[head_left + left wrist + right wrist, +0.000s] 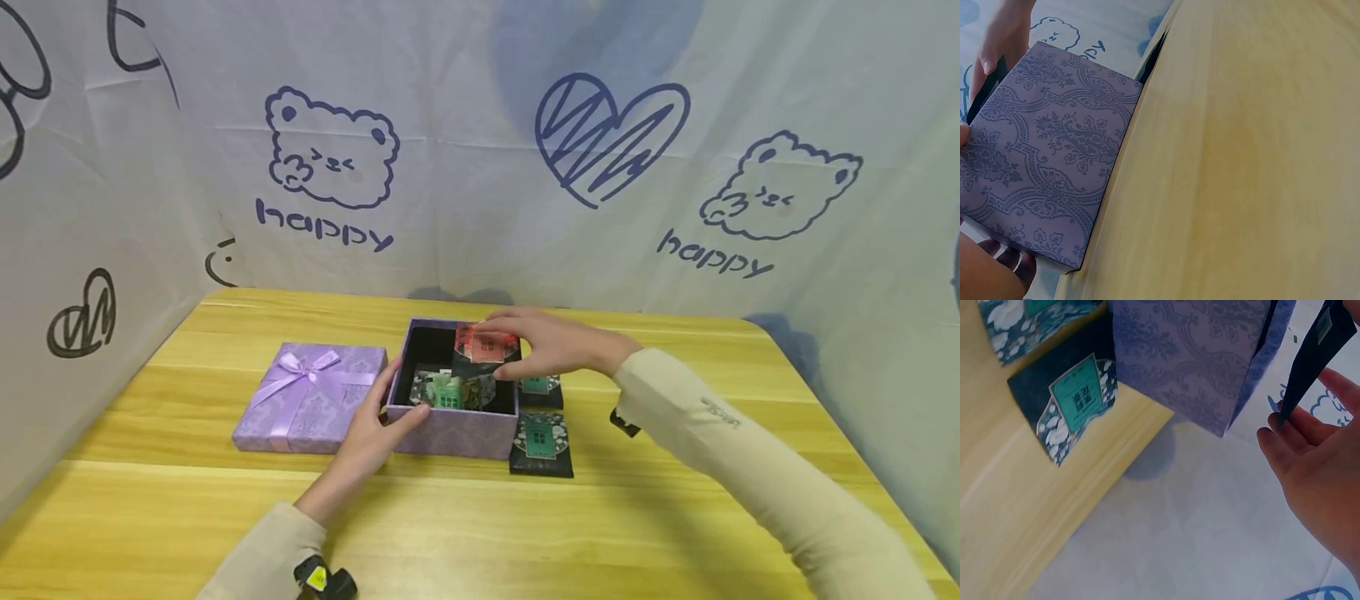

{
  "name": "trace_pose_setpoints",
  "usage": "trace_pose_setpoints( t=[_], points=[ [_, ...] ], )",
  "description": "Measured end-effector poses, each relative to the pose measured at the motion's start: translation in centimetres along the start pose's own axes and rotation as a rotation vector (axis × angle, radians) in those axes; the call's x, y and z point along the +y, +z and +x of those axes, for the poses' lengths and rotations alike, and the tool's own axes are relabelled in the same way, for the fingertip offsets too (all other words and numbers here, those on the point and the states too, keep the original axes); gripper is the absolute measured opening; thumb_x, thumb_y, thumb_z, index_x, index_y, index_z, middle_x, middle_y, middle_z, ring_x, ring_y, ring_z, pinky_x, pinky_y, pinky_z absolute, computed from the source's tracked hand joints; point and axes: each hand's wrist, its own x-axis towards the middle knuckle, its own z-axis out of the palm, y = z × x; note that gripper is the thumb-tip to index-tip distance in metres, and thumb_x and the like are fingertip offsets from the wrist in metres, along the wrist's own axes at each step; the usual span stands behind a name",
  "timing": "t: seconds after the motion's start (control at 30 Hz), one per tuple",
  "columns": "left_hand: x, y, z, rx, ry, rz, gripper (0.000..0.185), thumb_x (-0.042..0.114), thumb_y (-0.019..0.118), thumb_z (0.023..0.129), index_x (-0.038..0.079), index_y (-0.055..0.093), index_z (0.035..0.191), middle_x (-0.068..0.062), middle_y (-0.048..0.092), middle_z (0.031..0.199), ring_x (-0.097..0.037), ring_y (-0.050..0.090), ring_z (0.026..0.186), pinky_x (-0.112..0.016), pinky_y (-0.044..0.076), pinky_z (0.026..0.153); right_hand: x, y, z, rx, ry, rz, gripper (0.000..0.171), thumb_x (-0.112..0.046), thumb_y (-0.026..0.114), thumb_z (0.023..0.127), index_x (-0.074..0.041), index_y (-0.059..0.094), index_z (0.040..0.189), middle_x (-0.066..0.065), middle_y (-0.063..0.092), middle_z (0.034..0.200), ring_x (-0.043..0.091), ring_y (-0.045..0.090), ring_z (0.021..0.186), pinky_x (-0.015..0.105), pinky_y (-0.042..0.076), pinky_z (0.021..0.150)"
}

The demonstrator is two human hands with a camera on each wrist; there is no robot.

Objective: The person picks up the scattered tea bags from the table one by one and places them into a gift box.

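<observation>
In the head view a purple patterned gift box point(457, 437) stands without its lid, its dark inside showing. My left hand point(371, 429) grips its left side, thumb on the front rim and fingers along the side wall, which the left wrist view also shows. Over the box's right part, my right hand point(558, 343) pinches a red-and-black sachet point(487, 348) between thumb and fingers. The right wrist view catches this sachet point(1313, 359) nearly edge-on, its dark back showing. Inside the box lie green and dark sachets point(448, 393), partly hidden by the front wall.
Left of the box lies the purple lid point(318, 392) with a ribbon bow. Two black-and-green sachets, a nearer one point(540, 437) and a farther one point(542, 387), lie along the box's right side. A white cloth point(465, 192) with drawings hangs behind the wooden table point(480, 533).
</observation>
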Motion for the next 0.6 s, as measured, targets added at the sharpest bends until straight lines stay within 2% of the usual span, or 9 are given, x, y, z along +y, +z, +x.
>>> trace_pose_setpoints(
  t=[0.23, 0.6],
  points=[
    [-0.1, 0.0, 0.0, -0.006, -0.002, -0.007, 0.079, 0.013, 0.069, 0.089, 0.022, 0.025, 0.154, -0.016, 0.034, 0.151, -0.037, 0.047, 0.123, -0.047, 0.039, 0.101, -0.3, 1.0, 1.6, -0.044, -0.033, 0.025, 0.069, -0.035, 0.065, 0.09, -0.013, 0.037, 0.15, 0.013, 0.034, 0.151, 0.031, 0.031, 0.136, 0.053, 0.03, 0.108],
    [-0.1, -0.1, 0.0, -0.016, 0.028, -0.006, 0.078, 0.012, 0.068, 0.09, 0.02, 0.025, 0.154, -0.016, 0.033, 0.152, -0.036, 0.04, 0.129, -0.047, 0.036, 0.104, -0.7, 2.2, 3.3, -0.072, -0.022, 0.09, 0.067, -0.033, 0.064, 0.091, -0.014, 0.038, 0.149, 0.01, 0.035, 0.15, 0.028, 0.031, 0.137, 0.051, 0.029, 0.109]
  ],
)
